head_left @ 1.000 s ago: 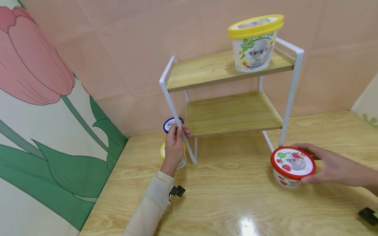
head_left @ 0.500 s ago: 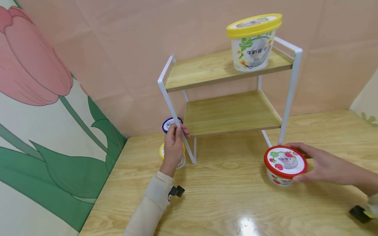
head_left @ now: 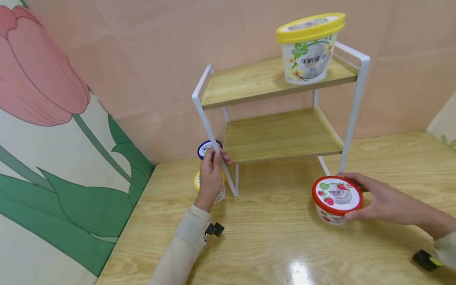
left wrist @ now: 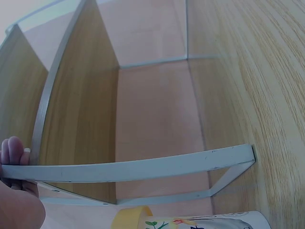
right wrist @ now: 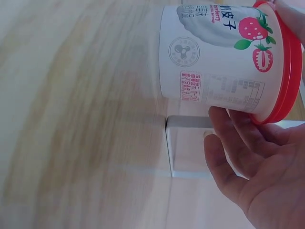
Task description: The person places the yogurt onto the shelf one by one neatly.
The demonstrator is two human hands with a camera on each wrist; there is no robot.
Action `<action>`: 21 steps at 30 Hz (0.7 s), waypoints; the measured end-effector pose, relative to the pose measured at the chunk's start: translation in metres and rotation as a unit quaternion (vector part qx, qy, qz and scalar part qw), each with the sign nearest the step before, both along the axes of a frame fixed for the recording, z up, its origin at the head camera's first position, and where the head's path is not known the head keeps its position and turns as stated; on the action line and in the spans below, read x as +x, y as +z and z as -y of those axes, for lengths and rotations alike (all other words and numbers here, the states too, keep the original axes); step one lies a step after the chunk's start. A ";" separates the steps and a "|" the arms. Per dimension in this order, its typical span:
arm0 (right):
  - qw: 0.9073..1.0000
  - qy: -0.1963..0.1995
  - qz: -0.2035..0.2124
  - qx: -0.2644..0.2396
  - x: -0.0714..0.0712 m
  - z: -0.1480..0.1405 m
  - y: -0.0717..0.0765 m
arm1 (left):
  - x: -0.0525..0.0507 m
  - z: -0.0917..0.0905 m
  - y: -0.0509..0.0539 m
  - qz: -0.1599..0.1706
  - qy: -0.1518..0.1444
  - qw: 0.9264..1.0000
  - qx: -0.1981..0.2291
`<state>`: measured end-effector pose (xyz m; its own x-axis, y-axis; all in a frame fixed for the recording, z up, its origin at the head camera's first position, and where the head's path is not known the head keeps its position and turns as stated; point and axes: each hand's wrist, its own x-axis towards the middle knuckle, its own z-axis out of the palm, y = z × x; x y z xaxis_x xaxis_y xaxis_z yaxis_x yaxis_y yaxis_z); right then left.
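Note:
My right hand (head_left: pixel 388 206) holds a red-lidded ice cream tub (head_left: pixel 336 198) with strawberry pictures, thumb near the lid and fingers behind. In the right wrist view the tub (right wrist: pixel 214 57) is gripped near its red lid; whether its base touches the table I cannot tell. My left hand (head_left: pixel 211 174) grips the white front-left post (head_left: pixel 205 123) of a two-tier wooden shelf rack (head_left: pixel 281 134), at the lower board's level. Left wrist fingers (left wrist: pixel 14 151) show beyond the white bar. A yellow-lidded tub (head_left: pixel 308 59) stands on the top board at the right.
Behind my left hand, left of the rack, are a blue-lidded tub (head_left: pixel 204 149) and another yellow-lidded tub (head_left: pixel 197 180), both partly hidden. A wooden table (head_left: pixel 270 237) carries everything. A pink backdrop (head_left: pixel 153 71) and a tulip-printed panel (head_left: pixel 46 71) stand behind and left.
My right hand has carried the red-lidded tub leftward, along the front of the rack's right leg. The left hand stays on the post.

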<state>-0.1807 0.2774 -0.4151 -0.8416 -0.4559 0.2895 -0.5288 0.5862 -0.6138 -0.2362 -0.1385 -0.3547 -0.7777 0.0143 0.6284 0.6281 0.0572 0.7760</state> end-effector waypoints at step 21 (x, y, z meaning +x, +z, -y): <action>0.998 -0.011 0.067 0.000 0.002 0.031 0.007 | 0.000 -0.001 -0.002 -0.002 -0.002 1.000 0.006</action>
<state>-0.1791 0.2461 -0.4077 -0.8823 -0.4375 0.1738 -0.4293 0.5962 -0.6784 -0.2367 -0.1380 -0.3563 -0.7749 0.0092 0.6320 0.6317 0.0461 0.7739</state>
